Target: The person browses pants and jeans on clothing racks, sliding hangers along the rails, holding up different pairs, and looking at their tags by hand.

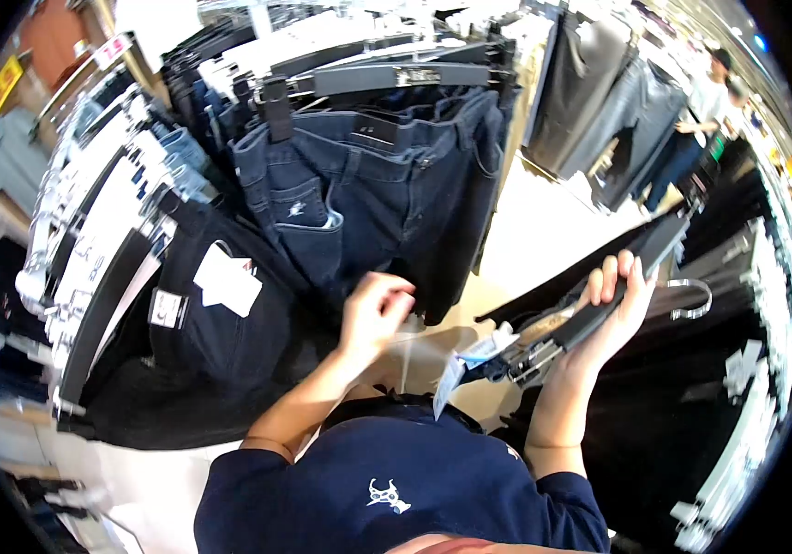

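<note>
Our shirt: navy (322, 480), at the bottom of the view, with 1 small white print on it.
Right grip: our right hand (625, 309) is closed around the bar of 1 black hanger (662, 242), the fingers wrapped over it.
Hanger: it lies inside our right grip, so this hand is the nearer of the 2. Its long axis goes slanting, from the clip end at lower left, towards our middle, to the far end at upper right. The silver hook (709, 297) points out to the right.
Tags: paper tags (449, 386) are at the clip end, on the side of our left hand. We cannot tell if a garment hangs there.
Left grip: our left hand (373, 319) is apart from the hanger, to the left of its clip end. The fingers are curled in; we see nothing in them, but we cannot tell how far they are closed.
Left side: black trousers (258, 351) with 1 white tag (230, 282), near our left forearm.
Front: dark jeans (368, 203) hang upright beyond our left hand.
Right side: black garments (654, 406) on a rack.
Far: grey trousers (590, 83), and at least 2 people (712, 102) at upper right.
</note>
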{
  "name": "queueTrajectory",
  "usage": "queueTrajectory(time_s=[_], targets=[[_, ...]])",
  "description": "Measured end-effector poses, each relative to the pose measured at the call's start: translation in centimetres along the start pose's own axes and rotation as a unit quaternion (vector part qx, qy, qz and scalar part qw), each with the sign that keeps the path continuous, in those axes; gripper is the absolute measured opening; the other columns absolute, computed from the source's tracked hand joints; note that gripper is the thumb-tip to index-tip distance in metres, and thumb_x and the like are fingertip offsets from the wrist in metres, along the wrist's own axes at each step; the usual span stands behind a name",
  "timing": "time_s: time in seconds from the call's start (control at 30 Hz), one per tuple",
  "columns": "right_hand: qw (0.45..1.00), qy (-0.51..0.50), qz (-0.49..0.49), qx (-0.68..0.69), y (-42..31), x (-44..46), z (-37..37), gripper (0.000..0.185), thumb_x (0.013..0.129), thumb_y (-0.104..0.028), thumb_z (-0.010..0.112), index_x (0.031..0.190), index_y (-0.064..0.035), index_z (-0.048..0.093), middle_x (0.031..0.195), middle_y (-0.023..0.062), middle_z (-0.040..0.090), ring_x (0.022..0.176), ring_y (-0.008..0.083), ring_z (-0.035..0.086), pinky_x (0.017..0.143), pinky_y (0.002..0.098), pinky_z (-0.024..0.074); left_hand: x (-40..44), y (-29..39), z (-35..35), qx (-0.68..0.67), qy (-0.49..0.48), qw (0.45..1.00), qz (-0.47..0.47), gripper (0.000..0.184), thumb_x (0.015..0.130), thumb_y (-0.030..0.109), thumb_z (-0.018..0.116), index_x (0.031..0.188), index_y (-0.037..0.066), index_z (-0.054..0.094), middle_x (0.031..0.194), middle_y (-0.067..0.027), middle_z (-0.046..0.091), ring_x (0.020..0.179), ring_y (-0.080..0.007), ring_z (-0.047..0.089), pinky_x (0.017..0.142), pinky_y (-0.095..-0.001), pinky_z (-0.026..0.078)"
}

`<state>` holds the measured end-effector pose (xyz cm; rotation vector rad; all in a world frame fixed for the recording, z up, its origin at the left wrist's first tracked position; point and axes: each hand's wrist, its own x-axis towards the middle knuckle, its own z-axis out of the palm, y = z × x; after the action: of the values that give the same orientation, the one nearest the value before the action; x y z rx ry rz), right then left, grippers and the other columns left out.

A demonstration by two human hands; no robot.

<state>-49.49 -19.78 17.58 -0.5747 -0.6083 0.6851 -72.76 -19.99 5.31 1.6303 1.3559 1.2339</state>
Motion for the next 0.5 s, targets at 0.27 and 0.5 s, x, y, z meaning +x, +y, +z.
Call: queueTrajectory(time_s=[0.27,0.5], targets=[[1.0,-0.003,-0.01,-0.011,0.6,-0.9,-0.9,0.039,0.09,-0.003,0.047,0.126,-0.0019,0.034,0.076,0.0011,0.043,0.055,0.0041,0.036,0.043,0.0168,0.0312,3.8,-4.0,-5.6,-0.02,0.327,0.943,0.056,0.057,0.079,0.009,0.069,0.126,-0.004,0.039,0.112,-0.0202,0.055,0.103,-0.0237,0.053,0.092,-0.0326,0.04],[0.994,-0.055,0.023,-0.086,2.2,-3.4,0.6,0.034,0.087,0.004,0.048,0.119,-0.0036,0.039,0.096,0.0052,0.049,0.058,0.0046,0.04,0.047,0.018,0.0358,1.0,0.4,0.8,0.068,0.308,0.933,0.176,0.042,0.081,0.002,0.059,0.119,-0.009,0.044,0.096,-0.0202,0.053,0.087,-0.0331,0.052,0.08,-0.0373,0.043]])
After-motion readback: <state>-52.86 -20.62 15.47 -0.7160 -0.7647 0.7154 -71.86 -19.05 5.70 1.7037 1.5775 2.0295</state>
